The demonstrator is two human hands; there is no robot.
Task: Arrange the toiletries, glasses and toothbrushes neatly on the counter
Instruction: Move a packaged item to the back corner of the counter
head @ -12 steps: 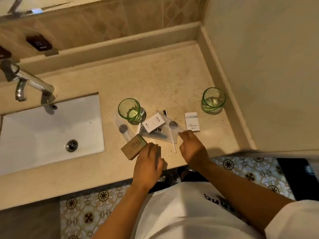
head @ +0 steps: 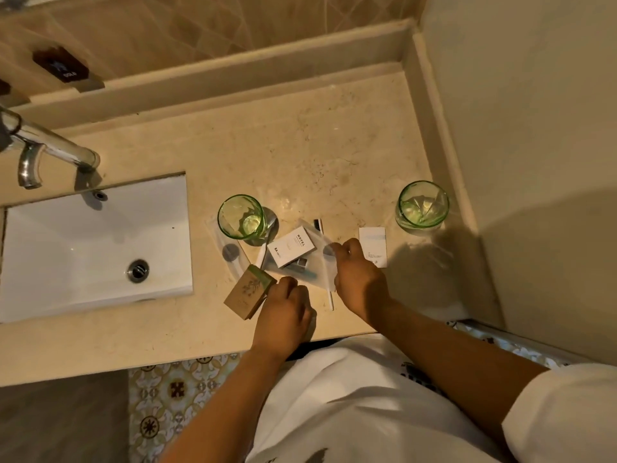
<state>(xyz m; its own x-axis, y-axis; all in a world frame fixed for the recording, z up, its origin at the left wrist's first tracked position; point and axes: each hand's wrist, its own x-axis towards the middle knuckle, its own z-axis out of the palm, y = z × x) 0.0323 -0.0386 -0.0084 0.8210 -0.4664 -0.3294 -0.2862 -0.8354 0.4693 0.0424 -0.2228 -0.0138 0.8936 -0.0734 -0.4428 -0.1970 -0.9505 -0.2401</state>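
Note:
A pile of toiletries lies mid-counter. My left hand (head: 283, 315) grips the right edge of a brown soap box (head: 248, 290). My right hand (head: 360, 279) pinches the corner of a clear toothbrush packet (head: 320, 262). A white box marked HOTEL (head: 292, 250) rests on that packet. To its right lies a flat white sachet (head: 373, 243). One green glass (head: 242, 217) stands upright on another clear packet (head: 230, 252) left of the pile. The second green glass (head: 423, 203) stands by the right wall. A white toothbrush handle (head: 331, 302) pokes out between my hands.
A white sink (head: 96, 248) with a chrome tap (head: 50, 145) takes the left of the beige counter (head: 300, 145). A raised ledge runs along the back, and a wall closes the right side. The counter's front edge is just under my wrists.
My right hand has reached forward onto the clear packet. My left hand has closed in on the brown soap box's edge. The glasses and white boxes have not moved.

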